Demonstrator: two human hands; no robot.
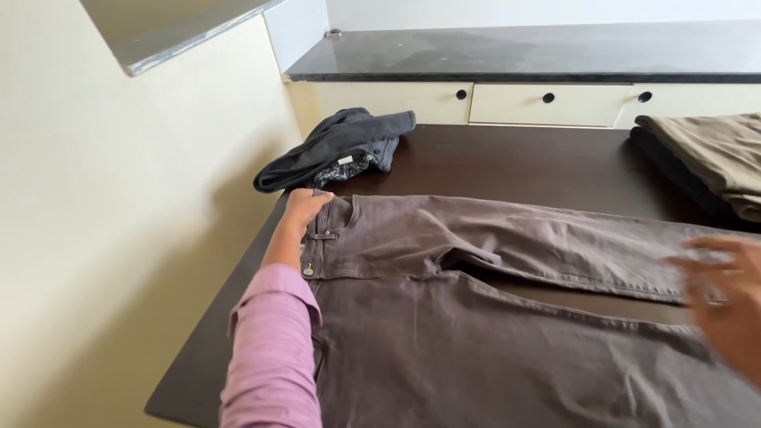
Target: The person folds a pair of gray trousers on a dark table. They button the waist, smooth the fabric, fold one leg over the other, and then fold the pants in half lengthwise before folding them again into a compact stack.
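A pair of grey-brown trousers point(476, 317) lies spread flat on a dark wooden table point(507, 162), waistband to the left, legs running right. My left hand point(303, 208), in a pink sleeve, rests on the far corner of the waistband, fingers pinching its edge. My right hand point(725, 297) hovers blurred over the trouser legs at the right edge, fingers spread, holding nothing.
A crumpled dark grey garment point(337, 147) lies on the table's far left corner. Folded olive and black clothes point(709, 154) are stacked at the far right. Behind stands a black counter point(523, 51) over cream drawers. A cream wall borders the table's left side.
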